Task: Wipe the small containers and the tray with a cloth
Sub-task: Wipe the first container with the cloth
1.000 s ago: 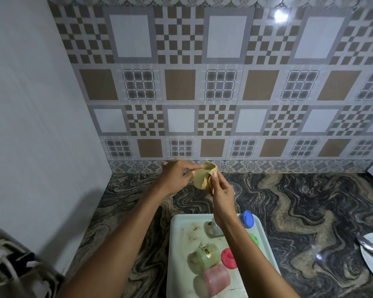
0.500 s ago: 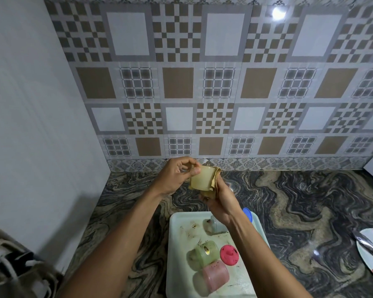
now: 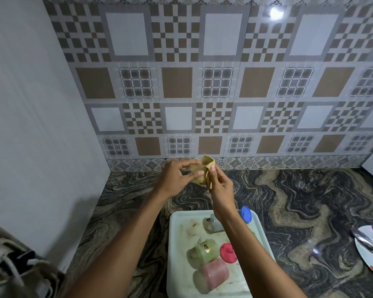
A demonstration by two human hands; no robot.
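while both hands (image 3: 174, 179) (image 3: 221, 188) pinch cloth (image 3: 206, 163), fingers (image 3: 199, 173) curled

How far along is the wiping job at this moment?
Done: nothing visibly. In hand: left hand and right hand grip the tan cloth, bunched round something small, above the counter. To do: green container, pink container and clear container lie on the tray, whose floor shows brown stains.
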